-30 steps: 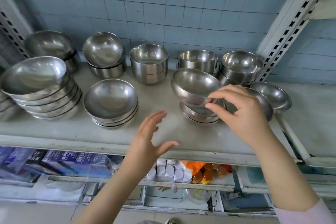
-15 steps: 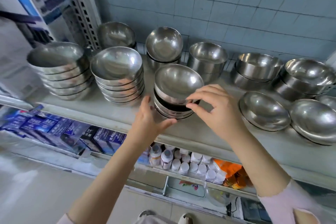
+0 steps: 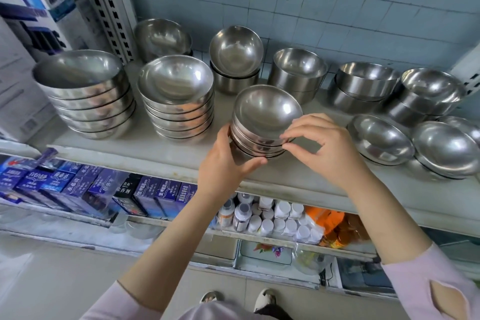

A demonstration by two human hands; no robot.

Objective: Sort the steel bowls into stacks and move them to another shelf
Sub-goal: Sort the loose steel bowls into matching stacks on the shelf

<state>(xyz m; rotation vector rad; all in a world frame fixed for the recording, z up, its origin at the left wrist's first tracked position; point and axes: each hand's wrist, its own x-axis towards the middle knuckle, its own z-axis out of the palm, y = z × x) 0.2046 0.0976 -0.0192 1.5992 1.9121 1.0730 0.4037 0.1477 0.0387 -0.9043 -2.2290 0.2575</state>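
A short stack of shallow steel bowls (image 3: pixel 265 117) stands at the middle front of the grey shelf (image 3: pixel 161 153). My left hand (image 3: pixel 228 163) grips the stack's left side, thumb along its base. My right hand (image 3: pixel 324 148) pinches the rim of the top bowl on the right. Two taller stacks of shallow bowls (image 3: pixel 85 93) (image 3: pixel 176 96) stand to the left. Deeper bowls (image 3: pixel 298 73) line the back, and single shallow bowls (image 3: pixel 381 138) (image 3: pixel 446 148) lie at the right.
A perforated upright post (image 3: pixel 111 5) rises at the back left, beside cartons. The lower shelf holds blue boxes (image 3: pixel 78 184), white bottles (image 3: pixel 272 218) and an orange packet. My feet show on the floor below.
The top bowl has come down onto the middle stack. My left hand has closed round the stack's left side. The view has shifted slightly.
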